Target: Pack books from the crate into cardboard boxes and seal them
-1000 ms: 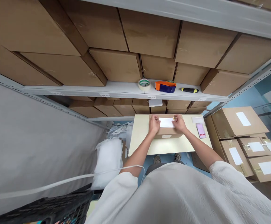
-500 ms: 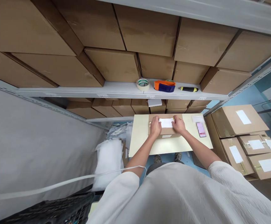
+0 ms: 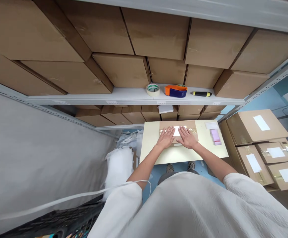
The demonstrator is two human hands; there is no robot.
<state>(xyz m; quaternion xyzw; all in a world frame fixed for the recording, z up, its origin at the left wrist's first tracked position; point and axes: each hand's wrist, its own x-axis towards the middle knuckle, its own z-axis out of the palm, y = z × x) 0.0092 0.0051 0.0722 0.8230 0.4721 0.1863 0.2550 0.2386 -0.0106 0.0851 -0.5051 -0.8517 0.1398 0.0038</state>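
At far left we list one gray wall [image 3: 49,138], smooth, running back beneath the rack. Below it, one black crate [image 3: 76,215], contents too small to identify; across it, one white cable [image 3: 67,200], reaching the person's forearm. Next, a pile of white packing material [image 3: 119,165], on or near the blue floor [image 3: 157,173].

Spanning the view above, we record one gray metal shelf [image 3: 131,92], loaded with closed brown cartons [image 3: 121,69]. On its front edge, left to right: one roll of tape [image 3: 153,89], one orange-and-blue tool [image 3: 175,91], one black-and-yellow cutter [image 3: 201,94].

At center, one pale yellow table [image 3: 149,148]. We find the left hand [image 3: 167,138] laid flat, fingers spread, pinching nothing; then a taped cardboard box [image 3: 193,129] on the table, a white label [image 3: 176,131] on its top between the hands; then the right hand [image 3: 187,138], likewise flat and spread over box and label.

At the table's right end, one phone [image 3: 215,136], screen partly blurred. At far right, we count several stacked cartons [image 3: 245,124] with white labels.
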